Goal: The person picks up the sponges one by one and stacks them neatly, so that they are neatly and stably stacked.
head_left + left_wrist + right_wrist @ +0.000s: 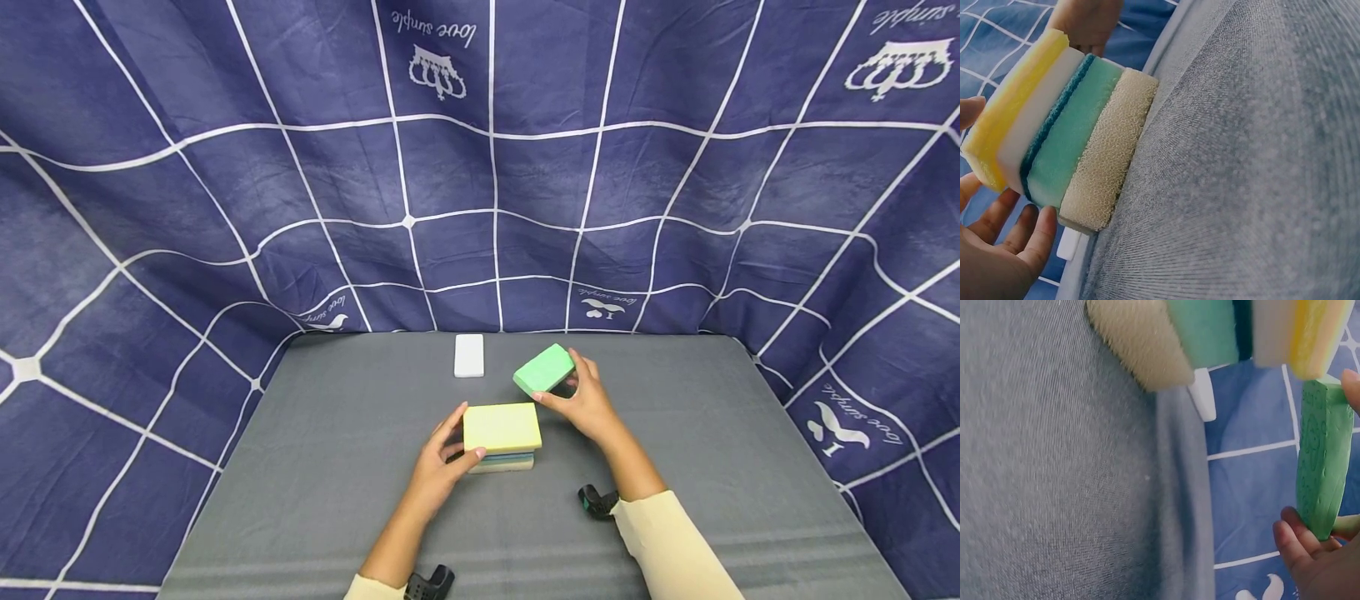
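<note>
A stack of sponges stands on the grey surface: a porous beige sponge (1110, 150) at the bottom, a green sponge (1075, 134) with a dark teal layer above it, then a white layer (1038, 115) and a yellow sponge (501, 427) on top. My left hand (438, 462) holds the yellow sponge at its left end, thumb in front and fingers behind. Beyond the stack's back right corner, my right hand (581, 400) grips a green block (543, 369) with embossed markings (1313, 444), like a bar of soap. It is tilted, thumb and fingers at opposite ends.
A flat white block (469, 356) lies behind the stack near the back edge of the grey tabletop (337, 450). Blue cloth with white lines (540, 175) hangs at the back and along both sides. Black straps (597, 502) are on the wrists.
</note>
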`<state>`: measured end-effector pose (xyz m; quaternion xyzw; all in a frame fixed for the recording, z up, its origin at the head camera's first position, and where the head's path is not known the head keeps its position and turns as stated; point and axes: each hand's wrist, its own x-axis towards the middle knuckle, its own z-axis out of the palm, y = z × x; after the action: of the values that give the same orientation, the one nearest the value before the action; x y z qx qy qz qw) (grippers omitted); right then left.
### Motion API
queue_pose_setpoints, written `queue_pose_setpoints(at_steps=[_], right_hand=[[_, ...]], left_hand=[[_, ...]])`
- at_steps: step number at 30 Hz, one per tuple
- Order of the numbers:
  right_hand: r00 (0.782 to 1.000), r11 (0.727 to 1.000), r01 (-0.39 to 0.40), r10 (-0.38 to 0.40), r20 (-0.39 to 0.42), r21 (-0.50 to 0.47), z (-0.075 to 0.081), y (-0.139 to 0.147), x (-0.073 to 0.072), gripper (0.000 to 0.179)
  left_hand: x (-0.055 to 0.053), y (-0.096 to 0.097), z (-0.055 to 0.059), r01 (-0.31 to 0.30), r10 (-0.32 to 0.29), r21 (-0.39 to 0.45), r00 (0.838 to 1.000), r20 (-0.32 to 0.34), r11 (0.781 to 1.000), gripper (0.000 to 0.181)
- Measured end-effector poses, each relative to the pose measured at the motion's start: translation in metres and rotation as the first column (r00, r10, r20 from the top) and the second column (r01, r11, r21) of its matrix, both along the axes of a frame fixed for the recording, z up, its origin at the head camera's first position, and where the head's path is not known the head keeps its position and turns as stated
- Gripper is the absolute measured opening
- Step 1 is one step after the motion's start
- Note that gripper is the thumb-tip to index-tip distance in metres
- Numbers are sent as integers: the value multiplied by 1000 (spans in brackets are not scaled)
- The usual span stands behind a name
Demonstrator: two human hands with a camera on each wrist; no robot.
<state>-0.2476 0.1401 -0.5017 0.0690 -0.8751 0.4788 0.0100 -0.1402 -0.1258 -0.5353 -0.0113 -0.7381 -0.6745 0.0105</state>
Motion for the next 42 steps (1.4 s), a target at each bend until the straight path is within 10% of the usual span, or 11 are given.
queue_pose_setpoints(at_steps=[42], right_hand=[[984, 997, -75, 78, -159, 29, 13, -33, 67, 115]], left_hand=[[-1, 7, 3, -11, 11, -8, 1000, -29, 1000, 66]])
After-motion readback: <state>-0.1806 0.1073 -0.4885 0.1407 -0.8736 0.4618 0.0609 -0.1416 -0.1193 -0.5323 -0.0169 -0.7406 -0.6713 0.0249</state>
